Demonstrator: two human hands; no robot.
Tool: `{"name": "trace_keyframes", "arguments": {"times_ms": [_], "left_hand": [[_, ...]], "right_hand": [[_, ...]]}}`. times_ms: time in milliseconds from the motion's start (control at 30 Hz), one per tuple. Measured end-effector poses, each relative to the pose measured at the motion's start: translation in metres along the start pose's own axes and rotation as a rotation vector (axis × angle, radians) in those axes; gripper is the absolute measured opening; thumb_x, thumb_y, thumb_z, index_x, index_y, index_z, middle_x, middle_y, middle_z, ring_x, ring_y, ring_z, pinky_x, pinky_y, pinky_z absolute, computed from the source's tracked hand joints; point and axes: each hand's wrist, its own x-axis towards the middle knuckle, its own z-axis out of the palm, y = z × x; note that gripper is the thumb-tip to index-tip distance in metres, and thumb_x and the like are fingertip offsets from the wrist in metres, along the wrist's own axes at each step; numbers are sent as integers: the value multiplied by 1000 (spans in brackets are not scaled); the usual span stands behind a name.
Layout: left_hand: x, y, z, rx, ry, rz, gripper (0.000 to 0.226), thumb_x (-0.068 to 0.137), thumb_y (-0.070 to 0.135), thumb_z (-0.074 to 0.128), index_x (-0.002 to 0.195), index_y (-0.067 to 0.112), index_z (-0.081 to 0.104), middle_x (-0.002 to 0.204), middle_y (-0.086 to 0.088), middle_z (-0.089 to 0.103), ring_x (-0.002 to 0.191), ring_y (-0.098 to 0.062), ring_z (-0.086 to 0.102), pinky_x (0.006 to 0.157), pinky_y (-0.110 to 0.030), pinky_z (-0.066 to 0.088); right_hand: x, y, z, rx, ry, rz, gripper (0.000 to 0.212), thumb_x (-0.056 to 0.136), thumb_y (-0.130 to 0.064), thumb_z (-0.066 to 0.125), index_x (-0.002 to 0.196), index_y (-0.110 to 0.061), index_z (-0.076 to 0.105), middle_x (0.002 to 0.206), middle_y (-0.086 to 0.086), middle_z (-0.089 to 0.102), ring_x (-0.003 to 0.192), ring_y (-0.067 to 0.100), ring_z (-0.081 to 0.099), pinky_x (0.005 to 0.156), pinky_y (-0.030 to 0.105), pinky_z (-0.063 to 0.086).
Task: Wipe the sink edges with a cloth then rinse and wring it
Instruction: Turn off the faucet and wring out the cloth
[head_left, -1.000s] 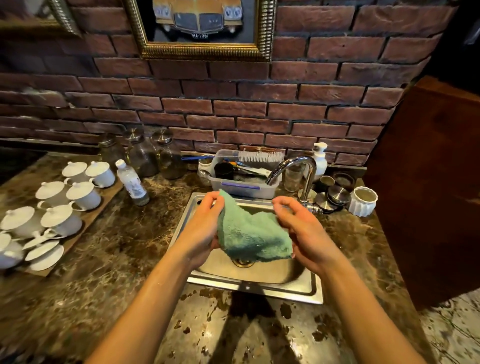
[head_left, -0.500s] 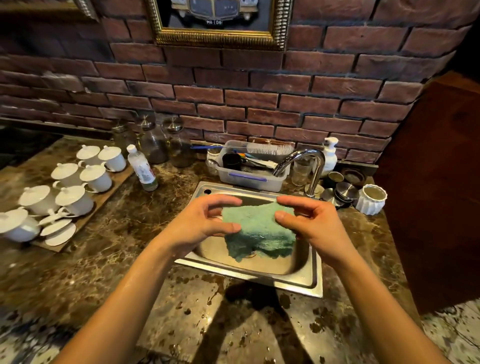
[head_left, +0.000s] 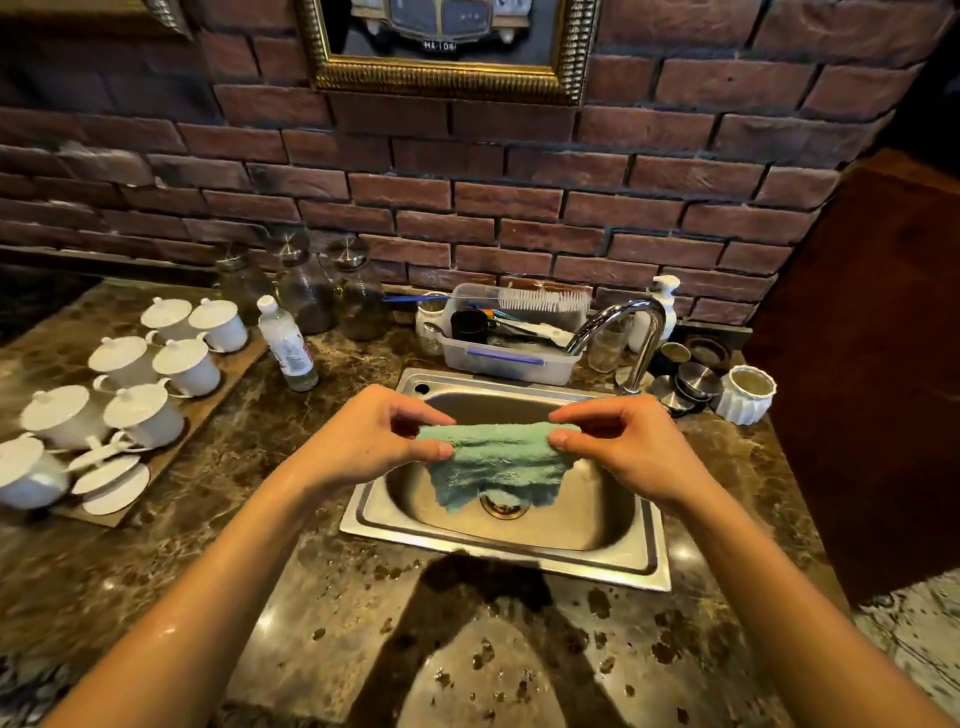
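cloth (head_left: 496, 462) above sink (head_left: 644, 558), tap (head_left: 631, 332) behind

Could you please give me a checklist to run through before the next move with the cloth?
1. Grip of left hand on cloth: ok.
2. Grip of right hand on its other end: ok.
3. The cloth hangs over the sink: ok.
4. Water from faucet for rinsing: not ok, none shows.
5. Edges of the sink wiped: cannot tell.
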Motion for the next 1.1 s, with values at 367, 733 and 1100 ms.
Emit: {"name": "trace_keyframes", "arguments": {"times_ms": [367, 733, 1100], "left_hand": [[-2, -54, -74, -481, 77, 34, 12, 97, 17, 59, 100, 11, 69, 80, 6, 71, 78, -8, 63, 71, -21, 47], [-19, -116, -116, -720, 64, -17, 24, 85, -4, 70, 104, 10, 74, 92, 0, 74, 79, -11, 70, 60, -18, 53], [-19, -186, -158, -542, -86, -119, 61, 75, -7, 79, 129, 17, 66, 132, 0, 63, 99, -16, 72, 76, -23, 57]], "right_hand": [[36, -50, 102, 295, 37, 75, 11, 100, -18, 58, 95, -13, 65, 67, -10, 66, 65, 0, 58, 68, 16, 46], [65, -68, 195, 574, 66, 197, 13, 87, -2, 71, 100, -4, 69, 72, 3, 66, 68, 13, 65, 60, 23, 54], [90, -45, 239, 537, -50, 427, 39, 85, 6, 71, 120, -12, 72, 113, 8, 76, 78, 15, 73, 63, 23, 59]]}}
